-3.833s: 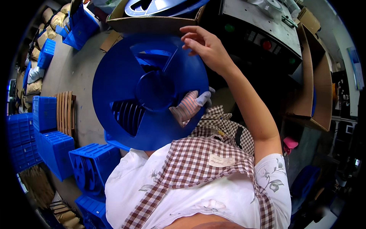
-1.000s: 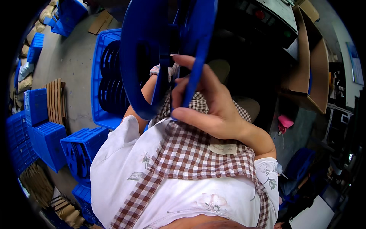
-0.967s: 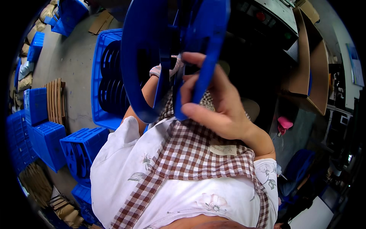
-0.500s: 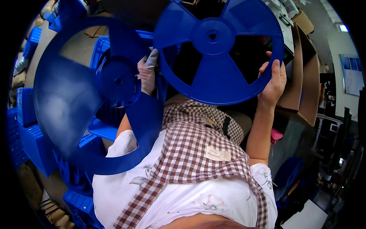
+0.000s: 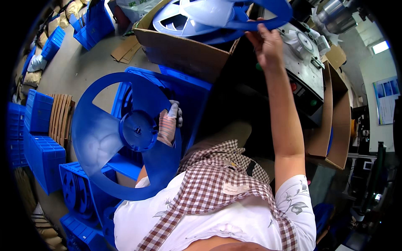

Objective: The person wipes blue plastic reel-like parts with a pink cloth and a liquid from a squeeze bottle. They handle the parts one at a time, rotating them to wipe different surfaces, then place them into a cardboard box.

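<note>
My left hand (image 5: 168, 123), in a striped, grey-fingered glove, grips a large blue plastic reel disc (image 5: 98, 129) by the side of a spoke. That disc has wide spokes, open gaps and a round hub, and it hangs upright in front of blue crates. My bare right hand (image 5: 269, 46) reaches far forward, with its fingers closed at the near rim of a second blue reel disc (image 5: 213, 12). This one tilts over an open cardboard box (image 5: 184, 52), where more blue discs (image 5: 167, 25) lie. The top of the picture cuts off part of the second disc.
A blue crate (image 5: 197, 90) stands beyond my left hand. To the right of my forearm is a machine (image 5: 303, 67) with a pale top and coloured buttons. Another cardboard box (image 5: 339, 113) stands farther right. Stacked blue crates (image 5: 44, 159) and a wooden pallet (image 5: 60, 117) are at left.
My right hand has carried its disc forward and slightly left, over the cardboard box. My left hand and its disc have dropped lower in the view. The view has shifted, bringing the box into sight.
</note>
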Available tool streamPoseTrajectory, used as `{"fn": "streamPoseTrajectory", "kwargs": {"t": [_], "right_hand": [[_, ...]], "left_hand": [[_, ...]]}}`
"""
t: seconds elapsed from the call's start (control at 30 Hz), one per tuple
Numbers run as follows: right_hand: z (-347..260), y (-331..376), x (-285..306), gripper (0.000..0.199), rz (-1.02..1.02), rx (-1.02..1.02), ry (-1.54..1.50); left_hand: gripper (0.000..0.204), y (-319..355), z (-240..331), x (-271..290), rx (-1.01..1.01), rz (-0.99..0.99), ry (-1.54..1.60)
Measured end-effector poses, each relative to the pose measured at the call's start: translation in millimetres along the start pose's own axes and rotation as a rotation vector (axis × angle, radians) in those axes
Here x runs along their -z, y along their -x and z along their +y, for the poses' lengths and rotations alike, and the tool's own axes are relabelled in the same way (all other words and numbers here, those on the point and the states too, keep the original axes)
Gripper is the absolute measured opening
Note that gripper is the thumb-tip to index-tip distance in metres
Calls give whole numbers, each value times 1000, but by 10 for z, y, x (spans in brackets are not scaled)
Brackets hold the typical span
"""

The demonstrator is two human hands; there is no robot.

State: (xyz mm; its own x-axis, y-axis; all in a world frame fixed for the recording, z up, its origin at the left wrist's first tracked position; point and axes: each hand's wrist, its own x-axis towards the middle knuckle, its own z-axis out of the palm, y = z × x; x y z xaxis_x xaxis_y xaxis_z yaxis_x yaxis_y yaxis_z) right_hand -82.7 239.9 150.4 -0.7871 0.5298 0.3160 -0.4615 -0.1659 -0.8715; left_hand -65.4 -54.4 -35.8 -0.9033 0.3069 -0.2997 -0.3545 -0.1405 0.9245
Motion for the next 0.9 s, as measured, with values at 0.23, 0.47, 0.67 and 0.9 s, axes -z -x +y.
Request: {"fn": "streamPoseTrajectory", "kwargs": {"t": [0.23,0.47,0.67,0.9], "right_hand": [[829,-179,35,22,80,-313,92],[533,811,113,31,-365,-261,441],[137,1733,-309,22,-656,-120,515],[209,2030,-4,19,-321,-92,471]], "left_hand": [[20,-77,-309,-6,18,-146,-147],[15,-189,-311,221,52,-141,-159],[25,-3,14,-121,-142,-468,-316],[21,380,134,-667,157,-1002,-75]]}}
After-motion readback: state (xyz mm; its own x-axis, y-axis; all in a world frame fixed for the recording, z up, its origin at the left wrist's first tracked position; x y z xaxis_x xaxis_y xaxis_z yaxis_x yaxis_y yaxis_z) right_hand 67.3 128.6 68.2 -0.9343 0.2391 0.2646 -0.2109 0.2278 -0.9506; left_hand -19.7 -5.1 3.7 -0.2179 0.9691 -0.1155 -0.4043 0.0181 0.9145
